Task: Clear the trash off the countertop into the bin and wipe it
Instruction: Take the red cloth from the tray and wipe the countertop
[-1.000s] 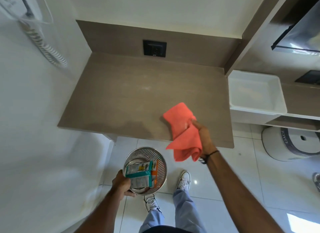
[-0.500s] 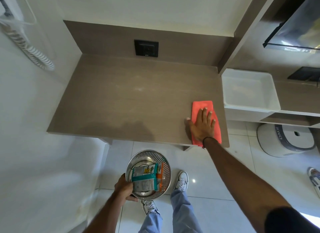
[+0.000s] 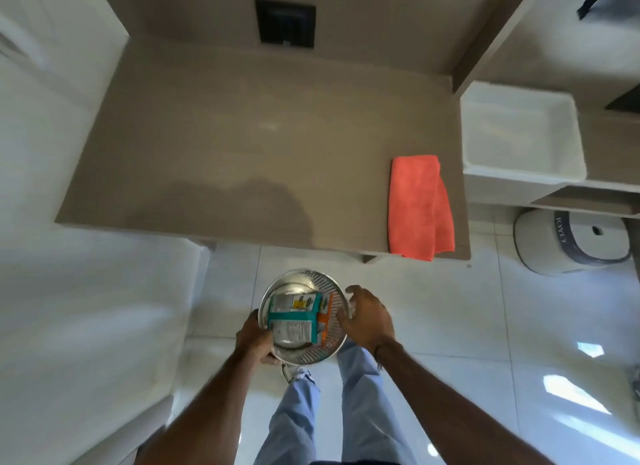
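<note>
- We look down on a brown worktop set in a corner, with a dark socket plate on the back panel above it.
- An orange-red cloth lies folded flat at the right end of the worktop, its near edge reaching the front edge; neither hand touches it.
- The rest of the worktop surface shows nothing lying on it, only a darker patch near the front edge that may be a shadow or damp.
- Below the front edge, over the tiled floor, we see a round metal bin with a ribbed inner wall, held up between the two hands.
- Inside the bin lie the trash packets: a teal and white wrapper on top and an orange one just beside it on the right.
- Our left hand is closed around the bin's left rim, thumb over the edge.
- Our right hand is at the bin's right rim with the fingers curved and loosely spread; we cannot tell whether it has taken hold of the rim or only touches it.
- A thin dark band sits on the right wrist.
- To the right of the worktop sits a white rectangular tub on a lower shelf, and a white round container stands on the floor beneath.
- Light blue trouser legs show under the bin.
</note>
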`<state>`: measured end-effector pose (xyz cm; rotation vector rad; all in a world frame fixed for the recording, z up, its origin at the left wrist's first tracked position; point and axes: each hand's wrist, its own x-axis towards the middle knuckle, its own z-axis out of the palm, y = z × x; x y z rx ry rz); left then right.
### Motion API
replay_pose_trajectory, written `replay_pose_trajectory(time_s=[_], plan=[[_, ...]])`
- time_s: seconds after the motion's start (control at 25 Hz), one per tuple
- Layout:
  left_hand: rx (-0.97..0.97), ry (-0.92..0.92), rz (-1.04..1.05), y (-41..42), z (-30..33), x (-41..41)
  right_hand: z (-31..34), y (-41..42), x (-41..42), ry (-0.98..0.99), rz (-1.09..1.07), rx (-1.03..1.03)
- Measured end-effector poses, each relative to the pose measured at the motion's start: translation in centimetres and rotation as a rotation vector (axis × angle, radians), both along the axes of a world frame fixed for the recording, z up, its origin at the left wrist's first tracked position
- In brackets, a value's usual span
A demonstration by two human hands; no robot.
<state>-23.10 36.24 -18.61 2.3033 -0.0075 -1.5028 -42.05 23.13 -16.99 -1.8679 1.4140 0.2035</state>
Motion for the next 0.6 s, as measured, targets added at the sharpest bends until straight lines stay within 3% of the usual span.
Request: replay_pose_trajectory(time_s=[0.12,0.36,0.6], plan=[[-0.001,0.022,-0.034,-1.7,-4.2,-0.4,-5.9,-0.8,-0.1,0.097,-0.161,0.255],[0.036,-0.107,-0.245,-5.8,-19.2,-1.7,-20.0,-2.9,-1.1,0.183,-0.429,0.257],[0.048,0.004,-0.120,-7.7,-30.0,-2.7,-31.0,-5.0,-2.5,0.126,-0.575,0.531]])
